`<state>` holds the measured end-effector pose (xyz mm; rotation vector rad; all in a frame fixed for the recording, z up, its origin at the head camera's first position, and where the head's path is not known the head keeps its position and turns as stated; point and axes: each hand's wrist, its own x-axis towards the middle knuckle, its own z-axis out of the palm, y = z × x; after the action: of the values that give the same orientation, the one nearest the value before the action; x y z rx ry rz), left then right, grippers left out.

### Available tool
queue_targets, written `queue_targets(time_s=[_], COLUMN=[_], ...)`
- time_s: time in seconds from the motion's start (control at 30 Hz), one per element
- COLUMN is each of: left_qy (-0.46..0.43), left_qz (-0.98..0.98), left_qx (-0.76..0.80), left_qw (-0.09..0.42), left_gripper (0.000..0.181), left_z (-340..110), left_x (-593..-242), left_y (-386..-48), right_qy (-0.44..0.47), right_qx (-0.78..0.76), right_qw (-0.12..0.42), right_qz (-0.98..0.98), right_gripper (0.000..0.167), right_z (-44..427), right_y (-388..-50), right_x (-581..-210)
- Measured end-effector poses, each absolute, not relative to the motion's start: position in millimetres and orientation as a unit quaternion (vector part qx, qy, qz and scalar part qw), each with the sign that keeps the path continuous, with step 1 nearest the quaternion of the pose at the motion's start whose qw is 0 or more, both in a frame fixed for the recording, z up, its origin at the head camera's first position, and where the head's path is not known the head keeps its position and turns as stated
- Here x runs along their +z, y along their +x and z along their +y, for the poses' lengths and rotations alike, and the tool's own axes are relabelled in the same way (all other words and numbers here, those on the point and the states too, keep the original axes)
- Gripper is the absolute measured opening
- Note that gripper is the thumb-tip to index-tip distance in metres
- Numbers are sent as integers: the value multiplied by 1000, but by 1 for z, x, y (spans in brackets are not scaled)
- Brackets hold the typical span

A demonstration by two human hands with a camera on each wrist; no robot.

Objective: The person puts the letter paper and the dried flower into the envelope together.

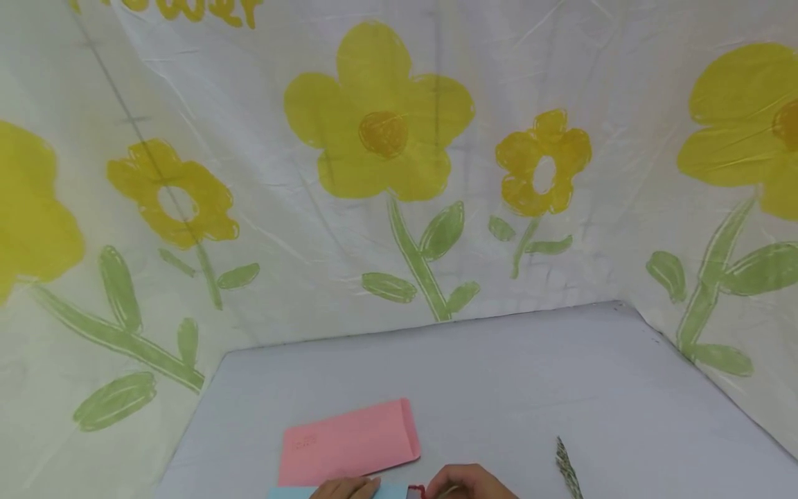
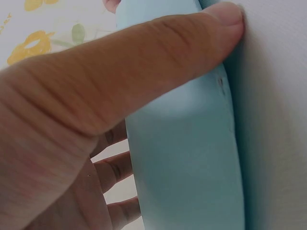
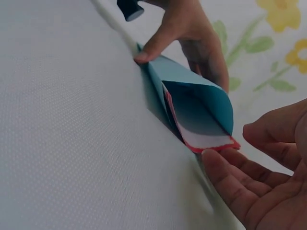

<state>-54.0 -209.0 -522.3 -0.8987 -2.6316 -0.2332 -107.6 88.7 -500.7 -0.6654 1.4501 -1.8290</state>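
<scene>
A person worked low over a tabletop (image 1: 486,388), the left hand (image 1: 345,488) holding a blue envelope (image 3: 187,74) across its width, thumb at one long edge and fingers at the other. The squeeze appeared to bow the paper, which would explain the gaping mouth that faced the right hand (image 1: 470,479); the left hand sat back from that mouth, apparently to leave the way in unobstructed. A red-edged card (image 3: 204,139) lay mostly inside the envelope, its end jutting from the mouth directly in front of the right hand. That hand's fingertips touched the jutting edge from below, lightly bent, while the thumb stood apart from them with a narrow gap between, seemingly a supporting touch rather than a pinch. Whether the envelope rested on the surface or hung just above it could not be told. A pink envelope (image 1: 346,443) lay flat just beyond the blue one, its end flap unfolded toward the right. A sprig (image 1: 567,468) lay well apart, to the right of the right hand, before a flower-painted backdrop (image 1: 249,138).
</scene>
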Motion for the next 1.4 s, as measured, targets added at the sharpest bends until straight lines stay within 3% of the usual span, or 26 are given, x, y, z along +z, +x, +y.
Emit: queue_targets(time_s=[0.13,0.37,0.63,0.83,0.93,1.1,1.23,1.4], left_qy=[-315,-325,-317,-306,-301,-302,-307,-315], left_qz=[-933,-919,-920,-930,-929,-925,-928,-923], left_qx=[-77,-83,-97,-94,-100,-106,-107,-110], left_qw=[156,207,207,183,190,205,184,190], left_gripper=[62,55,51,57,56,55,62,64], left_z=[-210,-206,-203,-200,-198,-199,-202,-204], left_x=[-525,-516,-514,-509,-509,-510,-509,-509], left_y=[-53,-55,-55,-52,-51,-52,-52,-52], right_qy=[-271,-290,-324,-312,-293,-279,-287,-235], right_qx=[-705,-706,-693,-687,-697,-708,-659,-451], right_qw=[344,345,321,322,332,336,278,81], right_qz=[558,546,559,572,564,556,637,857], right_gripper=[36,39,37,33,29,35,26,12], right_z=[84,76,67,62,60,68,96,149], right_y=[-107,-106,-106,-102,-99,-101,-116,-137], right_x=[-499,-498,-501,-504,-503,-499,-487,-466])
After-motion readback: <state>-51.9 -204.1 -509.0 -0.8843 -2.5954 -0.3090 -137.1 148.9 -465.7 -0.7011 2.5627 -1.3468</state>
